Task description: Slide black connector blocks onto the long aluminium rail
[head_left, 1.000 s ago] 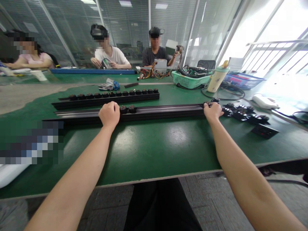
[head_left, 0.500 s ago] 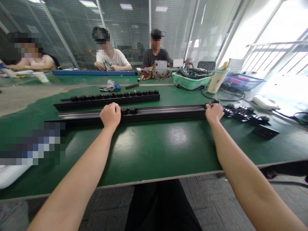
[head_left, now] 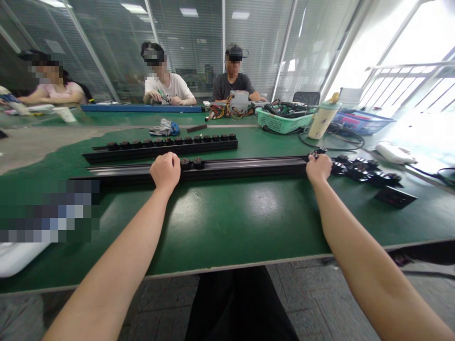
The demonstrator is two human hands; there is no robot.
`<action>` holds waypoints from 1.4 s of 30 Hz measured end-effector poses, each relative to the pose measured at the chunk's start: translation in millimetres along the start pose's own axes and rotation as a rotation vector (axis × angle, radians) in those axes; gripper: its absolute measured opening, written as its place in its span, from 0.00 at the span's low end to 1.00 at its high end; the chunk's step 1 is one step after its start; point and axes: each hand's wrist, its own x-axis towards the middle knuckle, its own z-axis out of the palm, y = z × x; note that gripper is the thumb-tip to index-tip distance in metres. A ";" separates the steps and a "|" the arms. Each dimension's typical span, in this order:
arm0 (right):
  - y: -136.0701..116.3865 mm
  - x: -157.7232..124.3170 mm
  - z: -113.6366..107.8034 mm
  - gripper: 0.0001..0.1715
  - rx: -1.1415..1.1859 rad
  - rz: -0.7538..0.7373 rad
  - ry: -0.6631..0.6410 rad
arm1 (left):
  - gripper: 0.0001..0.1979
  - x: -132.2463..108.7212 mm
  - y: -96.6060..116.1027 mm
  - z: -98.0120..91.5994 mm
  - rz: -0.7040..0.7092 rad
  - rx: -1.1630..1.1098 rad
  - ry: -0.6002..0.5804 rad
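A long black rail (head_left: 256, 166) lies across the green table in front of me. My left hand (head_left: 166, 173) is closed over its left part, fingers wrapped round it. Just right of that hand, two round black pieces (head_left: 192, 164) sit in the rail. My right hand (head_left: 319, 166) is closed at the rail's right end, on a small dark piece (head_left: 318, 152) largely hidden by the fingers. Farther back lies a second black rail (head_left: 159, 150) with a row of round black pieces. Several loose black parts (head_left: 362, 169) are to the right of my right hand.
A dark plate (head_left: 395, 197) lies at the right. Behind are a green basket (head_left: 284, 124) of cables, a cup (head_left: 323, 121), a blue basket (head_left: 366, 121) and gloves (head_left: 164, 128). A white tray (head_left: 21, 255) is at the near left. Three people sit across the table.
The view has shifted slightly, moving the scene a little to the right in the picture. Both hands keep their places on the rail.
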 end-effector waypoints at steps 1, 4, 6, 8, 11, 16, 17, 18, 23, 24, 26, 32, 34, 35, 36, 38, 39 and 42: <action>0.5 0.4 0.5 0.17 -0.001 0.001 0.001 | 0.21 -0.1 0.1 -0.3 -0.003 -0.002 -0.002; 2.0 1.7 1.5 0.17 -0.011 0.001 0.002 | 0.21 -0.2 0.2 -0.8 -0.014 -0.012 -0.009; 2.3 1.9 1.3 0.17 -0.011 -0.003 0.009 | 0.21 0.0 0.1 -0.8 -0.017 -0.010 -0.012; 1.7 1.3 0.5 0.18 -0.005 0.000 0.014 | 0.21 0.3 0.0 -0.9 -0.015 -0.002 -0.012; -0.6 -0.7 -1.2 0.19 -0.014 0.050 0.018 | 0.21 0.4 0.3 -1.8 -0.007 0.001 -0.014; -2.5 -2.0 -2.4 0.19 -0.037 0.108 0.035 | 0.20 -0.8 1.3 -3.2 -0.008 0.000 -0.023; -2.3 -1.7 -2.3 0.19 -0.043 0.106 0.034 | 0.20 -0.9 1.4 -3.1 -0.010 0.000 -0.024; -1.9 -1.3 -2.2 0.19 -0.049 0.099 0.031 | 0.20 -0.9 1.4 -2.9 -0.010 -0.001 -0.025; 2.2 2.9 -1.5 0.20 -0.051 0.021 0.020 | 0.21 -0.3 0.2 -1.4 0.003 0.001 -0.014; 3.5 4.0 -1.4 0.20 -0.049 0.007 0.018 | 0.21 -0.3 0.0 -1.3 0.004 0.002 -0.014; 6.5 6.2 -1.5 0.19 -0.043 -0.011 0.014 | 0.20 -0.3 -0.1 -1.2 0.001 -0.001 -0.019; 13.0 9.5 -3.5 0.18 -0.037 -0.035 0.021 | 0.20 -0.4 1.3 -3.1 -0.010 -0.007 -0.024; 12.9 9.6 -4.1 0.18 -0.046 -0.032 0.017 | 0.21 -0.5 1.7 -3.7 -0.008 -0.001 -0.024; 12.7 9.6 -4.2 0.18 -0.052 -0.027 0.013 | 0.21 -0.5 1.8 -3.8 -0.006 0.001 -0.024; 12.3 9.5 -4.2 0.18 -0.056 -0.024 0.010 | 0.21 -0.6 1.8 -3.9 -0.005 0.001 -0.023; 11.7 9.3 -3.8 0.17 -0.060 -0.019 0.012 | 0.21 -0.7 1.3 -3.5 -0.003 -0.001 -0.020; 11.4 9.1 -3.5 0.17 -0.060 -0.015 0.017 | 0.21 -0.7 1.0 -3.2 -0.002 -0.002 -0.018; 10.8 8.4 -2.8 0.18 -0.039 0.009 0.035 | 0.21 -0.5 0.0 -2.2 0.007 -0.004 -0.010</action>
